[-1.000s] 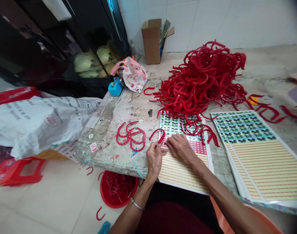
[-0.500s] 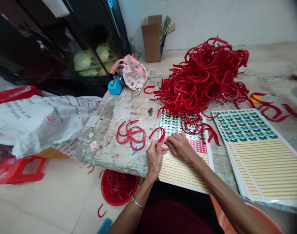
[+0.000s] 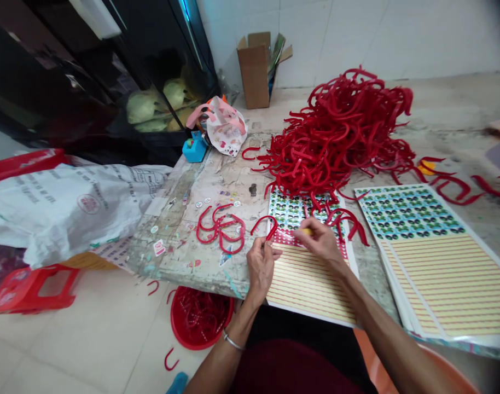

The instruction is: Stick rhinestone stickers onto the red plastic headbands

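Observation:
My left hand [image 3: 261, 264] is closed at the near table edge, pinching the end of a curved red plastic strip [image 3: 265, 219] that arches up and to the left. My right hand [image 3: 320, 241] is over the sticker sheet [image 3: 311, 284], fingers pinched together; a small yellow patch shows at them, too blurred to name. Rows of green-and-blue stickers, a red band and yellow lined strips cover this sheet. Several hooked red strips [image 3: 221, 232] lie together left of my left hand. Beyond the sheet rises a large heap of red strips [image 3: 336, 131], some spilling onto its top.
A stack of similar sheets [image 3: 447, 273] lies to the right. At the back stand a cardboard box [image 3: 253, 74], a white-and-pink bag [image 3: 225, 128] and a blue box [image 3: 195, 149]. Below the table edge is a red basin [image 3: 180, 331] of strips. White sacks [image 3: 69, 202] are at left.
My right hand has moved away from my left hand, rightward across the sheet, and a yellow patch now shows at its fingers. My left hand keeps its hold on the red strip.

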The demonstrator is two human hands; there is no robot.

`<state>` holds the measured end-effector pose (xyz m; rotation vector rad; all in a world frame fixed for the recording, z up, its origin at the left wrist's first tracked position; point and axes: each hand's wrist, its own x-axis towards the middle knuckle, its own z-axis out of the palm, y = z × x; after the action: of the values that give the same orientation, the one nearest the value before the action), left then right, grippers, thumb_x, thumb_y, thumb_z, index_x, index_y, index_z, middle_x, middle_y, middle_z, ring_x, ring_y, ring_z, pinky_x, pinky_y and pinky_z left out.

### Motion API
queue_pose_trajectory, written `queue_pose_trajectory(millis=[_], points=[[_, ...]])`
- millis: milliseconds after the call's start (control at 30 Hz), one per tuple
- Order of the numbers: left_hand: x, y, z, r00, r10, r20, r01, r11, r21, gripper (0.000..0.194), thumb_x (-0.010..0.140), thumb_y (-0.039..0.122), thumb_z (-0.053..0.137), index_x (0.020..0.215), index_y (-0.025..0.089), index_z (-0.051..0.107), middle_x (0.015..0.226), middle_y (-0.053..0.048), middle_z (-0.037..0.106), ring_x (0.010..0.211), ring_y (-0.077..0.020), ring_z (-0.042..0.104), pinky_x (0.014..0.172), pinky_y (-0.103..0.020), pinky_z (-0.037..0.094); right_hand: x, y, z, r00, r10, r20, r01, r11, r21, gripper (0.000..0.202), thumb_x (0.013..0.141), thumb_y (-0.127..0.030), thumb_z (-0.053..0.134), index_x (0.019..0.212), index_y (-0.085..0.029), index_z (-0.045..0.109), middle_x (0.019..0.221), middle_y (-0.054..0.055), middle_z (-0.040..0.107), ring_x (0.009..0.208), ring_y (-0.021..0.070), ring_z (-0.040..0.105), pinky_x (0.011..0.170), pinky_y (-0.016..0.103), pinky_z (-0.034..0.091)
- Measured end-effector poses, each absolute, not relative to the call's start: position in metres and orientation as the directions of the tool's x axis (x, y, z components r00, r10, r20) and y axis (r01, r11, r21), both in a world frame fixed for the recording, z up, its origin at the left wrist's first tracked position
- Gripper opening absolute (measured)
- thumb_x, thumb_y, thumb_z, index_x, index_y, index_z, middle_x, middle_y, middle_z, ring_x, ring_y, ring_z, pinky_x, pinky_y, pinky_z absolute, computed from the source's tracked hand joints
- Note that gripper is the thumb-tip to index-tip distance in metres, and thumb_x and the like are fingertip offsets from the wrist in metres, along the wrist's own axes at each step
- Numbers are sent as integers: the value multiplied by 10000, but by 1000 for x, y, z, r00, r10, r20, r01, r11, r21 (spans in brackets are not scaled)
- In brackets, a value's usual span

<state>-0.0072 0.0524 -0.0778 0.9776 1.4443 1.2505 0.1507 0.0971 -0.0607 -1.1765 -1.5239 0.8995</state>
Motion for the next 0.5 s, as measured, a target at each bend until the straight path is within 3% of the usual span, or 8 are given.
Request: queue_pose_trajectory(millis=[67, 133, 233, 300, 400, 500], points=[[-7, 52, -77, -225, 963, -149, -15, 150, 989, 196, 834, 366, 470, 813, 181, 529, 640, -1, 630, 634, -172, 680, 586, -263, 546, 181, 93, -40, 224, 944, 241, -11, 249, -968, 153, 726, -335, 633, 692, -215, 544, 656, -14, 508, 592, 136, 478, 588, 299, 386], [-7, 51, -78, -231, 963, -142, -11, 143, 990, 195, 828, 369, 482, 800, 181, 529, 629, 5, 626, 631, -167, 679, 588, -257, 543, 218, 84, -11, 320, 909, 268, -75, 307, -949, 141, 777, -382, 542, 734, -248, 559, 732, 6, 533, 645, 155, 501, 648, 354, 407], [-7, 52, -80, -241, 961, -135, -12, 136, 991, 203, 818, 379, 493, 792, 181, 529, 609, 11, 621, 615, -161, 673, 581, -253, 542, 265, 63, 34, 390, 893, 225, -304, 356, -884, 265, 861, -421, 386, 768, -318, 612, 916, 44, 588, 785, 199, 527, 719, 433, 388], [-8, 52, -79, -235, 962, -138, -20, 137, 990, 207, 810, 378, 502, 795, 174, 532, 589, 12, 617, 603, -162, 669, 577, -258, 545, 278, 51, 54, 414, 868, 275, -295, 413, -862, 336, 891, -437, 325, 774, -354, 628, 937, 38, 579, 815, 192, 515, 753, 426, 391], [-7, 49, -67, -219, 964, -151, -25, 149, 988, 226, 800, 381, 516, 790, 157, 546, 583, -1, 628, 557, -153, 651, 552, -255, 539, 267, 49, 58, 372, 873, 315, -243, 419, -875, 156, 821, -351, 531, 708, -314, 633, 804, 29, 533, 744, 167, 492, 756, 384, 408], [-2, 42, -35, -168, 977, -132, -69, 122, 990, 228, 802, 374, 529, 795, 149, 566, 733, -45, 677, 567, -127, 635, 549, -226, 518, 232, 57, 45, 146, 953, 267, -63, 278, -959, 91, 707, -294, 677, 686, -254, 598, 689, 5, 510, 643, 159, 476, 609, 334, 390]])
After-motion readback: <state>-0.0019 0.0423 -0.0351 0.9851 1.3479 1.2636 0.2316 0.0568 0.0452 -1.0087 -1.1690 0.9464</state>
